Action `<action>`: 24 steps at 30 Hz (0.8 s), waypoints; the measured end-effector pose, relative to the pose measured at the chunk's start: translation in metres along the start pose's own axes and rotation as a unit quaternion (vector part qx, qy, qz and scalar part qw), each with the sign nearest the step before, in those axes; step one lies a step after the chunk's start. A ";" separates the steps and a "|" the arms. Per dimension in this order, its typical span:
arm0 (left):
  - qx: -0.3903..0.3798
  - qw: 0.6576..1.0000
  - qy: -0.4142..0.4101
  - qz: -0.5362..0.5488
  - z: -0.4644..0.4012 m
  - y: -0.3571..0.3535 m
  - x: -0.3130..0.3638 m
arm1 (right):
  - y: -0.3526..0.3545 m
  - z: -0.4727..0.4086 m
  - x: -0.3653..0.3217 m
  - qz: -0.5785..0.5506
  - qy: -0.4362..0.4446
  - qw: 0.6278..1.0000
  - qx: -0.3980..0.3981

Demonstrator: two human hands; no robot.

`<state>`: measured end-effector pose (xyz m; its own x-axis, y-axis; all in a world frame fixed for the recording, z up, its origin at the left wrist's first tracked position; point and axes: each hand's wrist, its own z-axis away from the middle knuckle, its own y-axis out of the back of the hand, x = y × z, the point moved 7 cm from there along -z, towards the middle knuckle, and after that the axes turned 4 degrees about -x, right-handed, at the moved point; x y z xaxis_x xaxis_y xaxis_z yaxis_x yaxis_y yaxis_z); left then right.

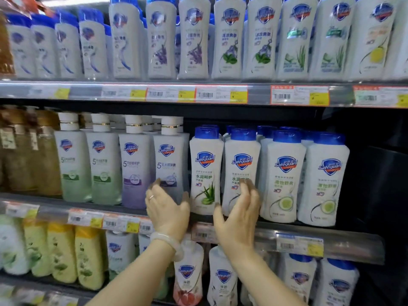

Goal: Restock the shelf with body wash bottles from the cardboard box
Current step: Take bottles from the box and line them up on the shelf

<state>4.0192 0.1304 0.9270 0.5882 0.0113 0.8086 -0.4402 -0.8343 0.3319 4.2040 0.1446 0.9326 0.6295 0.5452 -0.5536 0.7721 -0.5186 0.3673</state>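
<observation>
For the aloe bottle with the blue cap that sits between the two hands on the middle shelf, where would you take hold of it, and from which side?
Take the aloe bottle by its narrowed middle, below the shield logo, coming straight in from the front. It stands upright at the shelf edge with neighbours close on both sides, so only the front face is free. The left hand and right hand already flank it, both open, so a two-handed grip across the lower sides would probably also work.

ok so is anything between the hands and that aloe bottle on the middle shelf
Nothing visible. The left hand and right hand are open on either side of the aloe bottle, close but seemingly not gripping. Neighbouring bottles crowd its sides.
</observation>
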 end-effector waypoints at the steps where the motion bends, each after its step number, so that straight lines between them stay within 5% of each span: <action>1: -0.011 1.000 0.023 -0.007 -0.008 0.001 -0.005 | -0.001 0.001 -0.005 -0.007 0.013 1.000 0.004; 5: -0.055 0.997 0.043 -0.026 -0.019 -0.007 -0.013 | -0.006 0.000 -0.010 -0.020 0.029 0.999 -0.018; 18: -0.027 0.996 0.056 -0.061 -0.015 -0.002 -0.014 | 0.001 0.007 -0.001 -0.040 0.026 0.998 -0.036; 21: 0.008 1.000 -0.024 -0.005 0.004 -0.001 0.004 | 0.014 0.006 0.013 -0.047 0.006 0.999 -0.015; 24: -0.047 0.994 -0.093 0.040 0.022 -0.020 0.025 | 0.034 0.001 0.035 -0.036 -0.031 0.999 0.026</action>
<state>4.0575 0.1352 0.9305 0.6598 -0.1620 0.7338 -0.5467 -0.7734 0.3208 4.2525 0.1452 0.9251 0.5641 0.5422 -0.6228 0.8092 -0.5132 0.2861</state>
